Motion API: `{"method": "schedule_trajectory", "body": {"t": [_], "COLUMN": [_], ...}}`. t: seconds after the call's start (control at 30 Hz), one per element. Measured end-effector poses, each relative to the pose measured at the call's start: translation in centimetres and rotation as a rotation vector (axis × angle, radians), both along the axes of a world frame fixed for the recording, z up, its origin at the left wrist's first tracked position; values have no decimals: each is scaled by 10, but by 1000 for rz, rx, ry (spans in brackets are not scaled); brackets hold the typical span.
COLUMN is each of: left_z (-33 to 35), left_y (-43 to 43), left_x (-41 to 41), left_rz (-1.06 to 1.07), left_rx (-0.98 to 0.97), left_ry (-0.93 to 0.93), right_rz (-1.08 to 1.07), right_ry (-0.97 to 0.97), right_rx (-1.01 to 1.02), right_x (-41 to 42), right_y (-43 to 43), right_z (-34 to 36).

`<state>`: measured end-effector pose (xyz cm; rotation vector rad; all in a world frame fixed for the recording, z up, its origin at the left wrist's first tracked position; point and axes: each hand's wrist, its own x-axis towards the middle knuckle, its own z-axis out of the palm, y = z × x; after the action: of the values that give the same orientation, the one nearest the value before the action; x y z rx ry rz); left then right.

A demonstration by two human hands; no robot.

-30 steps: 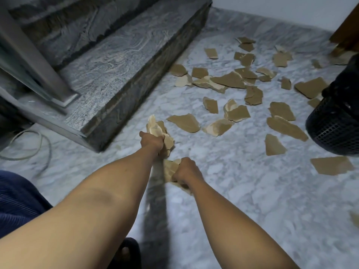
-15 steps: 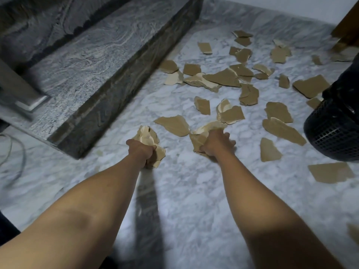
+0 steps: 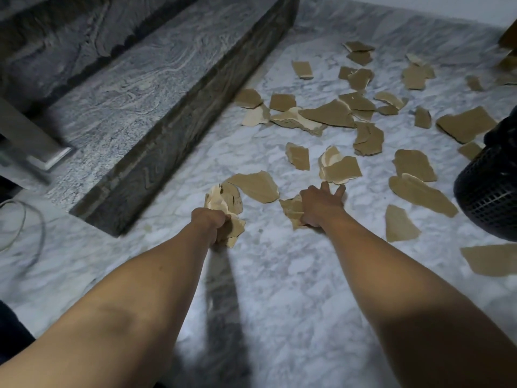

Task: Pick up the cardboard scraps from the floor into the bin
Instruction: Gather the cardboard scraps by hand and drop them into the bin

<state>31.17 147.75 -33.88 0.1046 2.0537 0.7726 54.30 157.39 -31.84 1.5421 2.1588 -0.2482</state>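
Clutching a wad of scraps (image 3: pixel 223 204), left hand (image 3: pixel 210 219) fisted. Right hand (image 3: pixel 321 205) fingers spread, pressing another scrap (image 3: pixel 292 210) to the floor (image 3: pixel 279 275). Bin (image 3: pixel 489 191) far right.

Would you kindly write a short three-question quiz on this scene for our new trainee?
1. True or false: the left hand is closed on a bunch of scraps.
2. On which side of the picture is the black bin: A left, B right?
3. What lies on the floor just beyond the right hand, whose fingers are spread?

Key: 1 true; 2 B; 3 a cardboard scrap.
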Motion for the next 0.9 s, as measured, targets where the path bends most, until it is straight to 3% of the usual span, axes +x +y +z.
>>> {"method": "schedule_trajectory", "body": {"t": [0.13, 0.23, 0.5, 0.57, 0.67, 0.83, 0.9], "left_z": [2, 5, 15, 19, 17, 18, 20], "left_y": [-5, -15, -2, 10, 33, 73, 84], "left_x": [4, 15, 38, 45, 53, 57, 56], "left_rz": [37, -2, -366, -448, -562, -815, -882], "left_rx": [36, 81, 295, 348, 329, -39, -104], "left_ry": [-11, 80, 237, 257, 297, 730, 773], "right_rz": [-37, -114, -785, -913, -985, -1020, -983], "right_ry": [132, 249, 704, 676, 474, 431, 400], "right_rx": [124, 165, -40, -24, 78, 49, 64], "right_x": [8, 18, 98, 119, 144, 158, 156], "right_y": [-24, -45, -33, -27, -28, -30, -25], "right_z": [-2, -1, 11, 15, 15, 3, 0]}}
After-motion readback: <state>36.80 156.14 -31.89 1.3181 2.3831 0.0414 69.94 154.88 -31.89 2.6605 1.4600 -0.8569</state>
